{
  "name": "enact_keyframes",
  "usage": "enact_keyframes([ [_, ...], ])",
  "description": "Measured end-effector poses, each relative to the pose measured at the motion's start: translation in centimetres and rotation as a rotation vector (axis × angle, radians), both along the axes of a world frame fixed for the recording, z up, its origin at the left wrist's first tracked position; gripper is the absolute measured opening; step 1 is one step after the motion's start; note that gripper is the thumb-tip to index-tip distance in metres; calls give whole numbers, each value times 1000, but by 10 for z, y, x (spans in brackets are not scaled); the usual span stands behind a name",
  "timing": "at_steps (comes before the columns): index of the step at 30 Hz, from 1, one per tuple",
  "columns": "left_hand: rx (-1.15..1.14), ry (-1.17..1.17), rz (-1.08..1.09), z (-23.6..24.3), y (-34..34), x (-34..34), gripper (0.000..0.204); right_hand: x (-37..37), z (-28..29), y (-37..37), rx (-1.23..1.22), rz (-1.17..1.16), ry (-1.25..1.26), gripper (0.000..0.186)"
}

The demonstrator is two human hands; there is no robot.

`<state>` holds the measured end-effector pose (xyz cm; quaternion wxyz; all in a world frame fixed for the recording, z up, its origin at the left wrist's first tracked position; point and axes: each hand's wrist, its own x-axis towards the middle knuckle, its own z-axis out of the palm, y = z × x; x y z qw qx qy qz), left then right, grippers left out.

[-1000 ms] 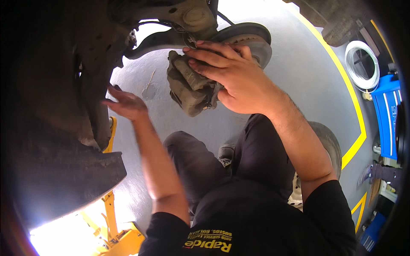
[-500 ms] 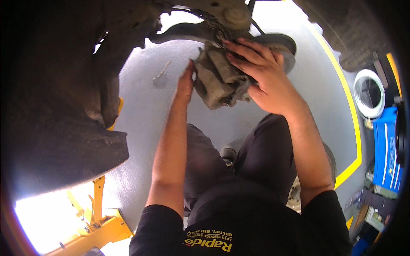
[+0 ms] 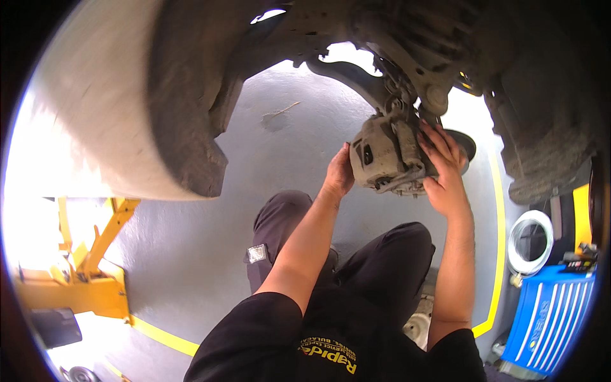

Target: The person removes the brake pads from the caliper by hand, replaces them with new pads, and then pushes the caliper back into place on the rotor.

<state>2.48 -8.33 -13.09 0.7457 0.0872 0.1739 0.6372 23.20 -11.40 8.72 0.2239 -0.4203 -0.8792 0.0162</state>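
A dirty brake caliper (image 3: 382,149) sits beneath the suspension of a raised vehicle, over the front of the wheel hub. My left hand (image 3: 340,170) grips its left side, fingers partly hidden behind the edge. On the other side, my right hand (image 3: 447,175) lies along the caliper, fingers reaching up and over it and thumb bent toward its lower edge. The round edge of a brake disc (image 3: 464,143) shows past the right fingers. A curved suspension arm (image 3: 350,76) runs to the upper left of the caliper.
Wheel-arch liner (image 3: 191,127) and body panel (image 3: 95,127) hang at left; more dark lining (image 3: 541,140) hangs at right. A yellow lift stand (image 3: 83,280) is at lower left. A blue tool cabinet (image 3: 541,321) and a coil of clear tubing (image 3: 530,243) stand at right.
The view has shifted, so the caliper and hands appear farther right and lower. Both hands stay on the caliper, whose front face now shows more from the left side.
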Motion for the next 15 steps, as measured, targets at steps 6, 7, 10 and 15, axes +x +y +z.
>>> enact_keyframes([
  [6,79,-67,154,-17,12,10,54,-8,0,6,-1,31,-3,76],
  [7,44,-74,188,-16,14,16,54,-7,1,7,-2,45,-8,76],
  [10,36,-83,224,-16,13,21,52,-6,5,2,6,66,-48,75],
  [15,152,-108,168,-43,33,1,48,-16,22,12,-4,85,-130,67],
])
